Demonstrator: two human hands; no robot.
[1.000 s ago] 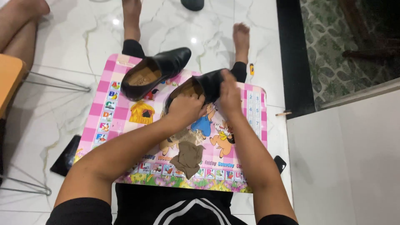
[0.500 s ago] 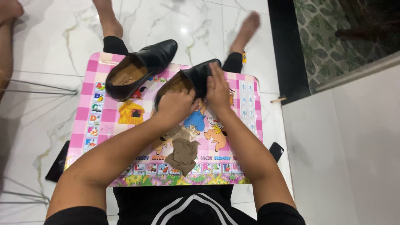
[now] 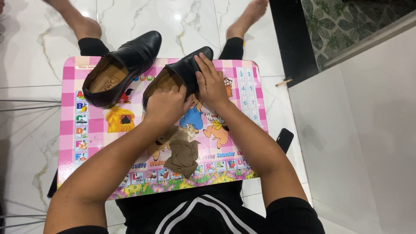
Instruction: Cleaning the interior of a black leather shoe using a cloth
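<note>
The left hand is curled shut around the heel end of a black shoe, fingers tucked at its opening so the knuckles face up. The right hand lies flatter over the same shoe's upper, fingers stretched forward along the leather and pressing on it, thumb toward the left hand. The two hands nearly touch each other, and the shoe sits under and between them, toe pointing away from the person.

There are two black shoes. The second shoe lies just left of the held one, untouched, its tan insole showing, toe also pointing away and hanging past the far edge.

Both rest on a small pink counter printed with cartoon pictures and letter squares, set over the person's lap. One crumpled brown cloth lies on the counter below the left wrist, near the left forearm. One dark phone lies on the marble floor beside the right forearm, partly hidden by the counter's edge. The person's two bare feet stretch out beyond the counter.
</note>
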